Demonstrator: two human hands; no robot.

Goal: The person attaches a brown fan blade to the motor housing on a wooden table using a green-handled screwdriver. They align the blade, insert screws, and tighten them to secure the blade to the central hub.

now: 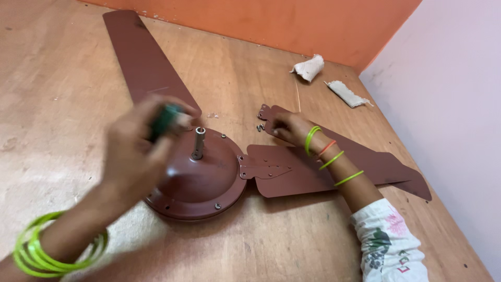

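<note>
- So, left hand (136, 151) closed on green-handled screwdriver (164, 121), over brown fan motor (201, 175).
- Right hand (289, 128) fingers pinched at small screws (259, 127), w/ loose blade (334, 162) running toward 4 o'clock.
- Screws sit at 1 o'clock from motor; right hand nearer.

Left hand (138, 151) blurred, clutching green-handled tool (164, 121) at 10 o'clock of brown fan motor (201, 180). Right hand (287, 127) touching small screws (259, 127) at 2 o'clock, on fan blade (323, 169).

Left hand (136, 151) raised, blurred, fingers curled in a closed grip; right hand (286, 127) reaches forward, fingertips down.
</note>
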